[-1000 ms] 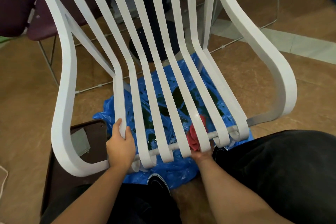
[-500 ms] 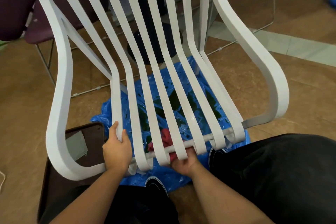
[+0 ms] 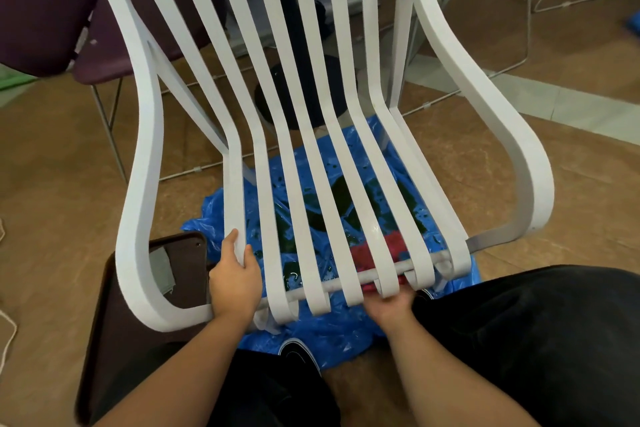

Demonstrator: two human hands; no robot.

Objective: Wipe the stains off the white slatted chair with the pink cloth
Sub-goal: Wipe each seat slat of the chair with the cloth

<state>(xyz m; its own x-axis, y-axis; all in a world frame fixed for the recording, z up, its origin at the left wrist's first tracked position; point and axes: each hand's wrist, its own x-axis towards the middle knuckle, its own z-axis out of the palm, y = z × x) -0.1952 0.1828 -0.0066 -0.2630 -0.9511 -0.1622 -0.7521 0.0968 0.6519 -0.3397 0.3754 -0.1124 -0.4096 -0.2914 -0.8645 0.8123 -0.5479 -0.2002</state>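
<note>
Wiping is judged mid-course: the left hand [image 3: 235, 282] grips the leftmost slat [image 3: 234, 191] of the white slatted chair [image 3: 138, 184], while the right hand [image 3: 391, 305] reaches under the near right slat ends to the pink cloth [image 3: 367, 253], fingers hidden, grip indeterminable; remaining stains cannot be made out.

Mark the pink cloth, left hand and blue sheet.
pink cloth [image 3: 362, 256]: head view, middle of the visible patch.
left hand [image 3: 235, 282]: head view, back of the hand.
blue sheet [image 3: 332, 340]: head view, bare front part.
</note>
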